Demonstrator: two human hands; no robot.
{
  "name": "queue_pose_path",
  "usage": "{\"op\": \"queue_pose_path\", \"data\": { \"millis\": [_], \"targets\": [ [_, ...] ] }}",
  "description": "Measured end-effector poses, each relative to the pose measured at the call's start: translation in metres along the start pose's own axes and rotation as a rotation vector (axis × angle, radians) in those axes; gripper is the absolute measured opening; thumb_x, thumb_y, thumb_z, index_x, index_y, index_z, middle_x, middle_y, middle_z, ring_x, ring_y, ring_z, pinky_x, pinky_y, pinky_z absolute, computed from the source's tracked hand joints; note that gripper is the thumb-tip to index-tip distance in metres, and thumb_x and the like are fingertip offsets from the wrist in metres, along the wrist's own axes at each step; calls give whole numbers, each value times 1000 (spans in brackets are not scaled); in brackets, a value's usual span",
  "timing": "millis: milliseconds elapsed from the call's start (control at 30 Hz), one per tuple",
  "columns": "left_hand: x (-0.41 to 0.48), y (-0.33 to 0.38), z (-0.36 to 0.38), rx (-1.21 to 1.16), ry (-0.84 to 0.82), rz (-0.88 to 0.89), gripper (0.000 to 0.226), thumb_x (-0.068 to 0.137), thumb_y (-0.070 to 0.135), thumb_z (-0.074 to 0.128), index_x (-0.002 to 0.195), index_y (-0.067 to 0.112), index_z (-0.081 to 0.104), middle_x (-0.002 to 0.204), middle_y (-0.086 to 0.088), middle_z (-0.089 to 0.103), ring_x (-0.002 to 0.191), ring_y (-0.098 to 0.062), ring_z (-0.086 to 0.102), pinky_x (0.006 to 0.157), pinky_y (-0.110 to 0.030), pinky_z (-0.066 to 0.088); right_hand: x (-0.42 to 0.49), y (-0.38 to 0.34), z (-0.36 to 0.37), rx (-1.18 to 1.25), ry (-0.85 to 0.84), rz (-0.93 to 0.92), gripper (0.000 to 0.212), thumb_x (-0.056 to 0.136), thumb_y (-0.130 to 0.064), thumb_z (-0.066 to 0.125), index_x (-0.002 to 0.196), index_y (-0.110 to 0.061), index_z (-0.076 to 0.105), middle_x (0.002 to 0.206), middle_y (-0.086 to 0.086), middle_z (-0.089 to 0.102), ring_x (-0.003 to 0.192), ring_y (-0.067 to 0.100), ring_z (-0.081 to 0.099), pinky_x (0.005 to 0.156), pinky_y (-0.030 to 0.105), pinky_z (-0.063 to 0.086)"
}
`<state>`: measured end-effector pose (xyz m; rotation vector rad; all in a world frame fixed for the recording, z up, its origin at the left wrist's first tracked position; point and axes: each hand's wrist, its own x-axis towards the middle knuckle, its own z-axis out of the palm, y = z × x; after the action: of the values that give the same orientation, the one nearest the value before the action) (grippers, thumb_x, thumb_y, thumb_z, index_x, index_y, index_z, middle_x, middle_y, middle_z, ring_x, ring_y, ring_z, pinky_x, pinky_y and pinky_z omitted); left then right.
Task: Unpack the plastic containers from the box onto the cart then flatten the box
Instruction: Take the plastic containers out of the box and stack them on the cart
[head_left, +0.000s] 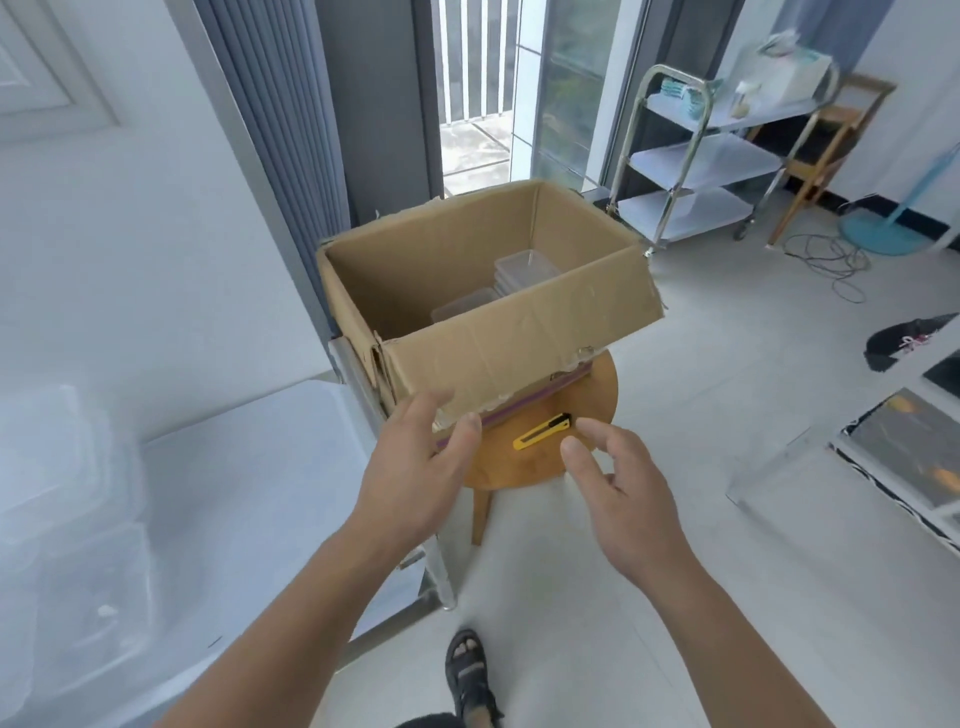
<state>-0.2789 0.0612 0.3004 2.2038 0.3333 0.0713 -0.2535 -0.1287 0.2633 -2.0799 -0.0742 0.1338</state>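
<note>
At lower centre, my left hand (415, 470) and right hand (621, 501) are spread, empty. A tug may topple the cardboard box (498, 338) off its stool (589, 397).

No legible txt, labels, brand or nos. anywhere: cardboard box (519, 343) faces show plain brown, and the yellow cutter (541, 431) is too small and blurry to read.

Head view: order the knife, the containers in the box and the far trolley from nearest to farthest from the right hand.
1. Knife, on the stool, just beyond the right hand.
2. Containers, inside the box.
3. Trolley, far right at the back.
</note>
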Motion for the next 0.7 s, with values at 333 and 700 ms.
{"op": "queue_pose_path", "data": {
  "millis": [333,700],
  "targets": [
    [110,39,41,23,-27,109,47,100,41,47,143,23,46,144,9,49,128,-2,40,100,-21,31,107,1,-35,19,21,15,14,97,-45,49,111,-50,50,117,-29,52,112,-9,49,91,16,40],
    [201,81,79,-19,132,-89,49,98,43,48,143,26,46,143,7,50,126,-12,50,107,-30,39,242,17,-82,-6,-136,-95,37,96,-49,49,128,-32,56,126,-25,51,122,1,49,103,26,41]
  ]
}}
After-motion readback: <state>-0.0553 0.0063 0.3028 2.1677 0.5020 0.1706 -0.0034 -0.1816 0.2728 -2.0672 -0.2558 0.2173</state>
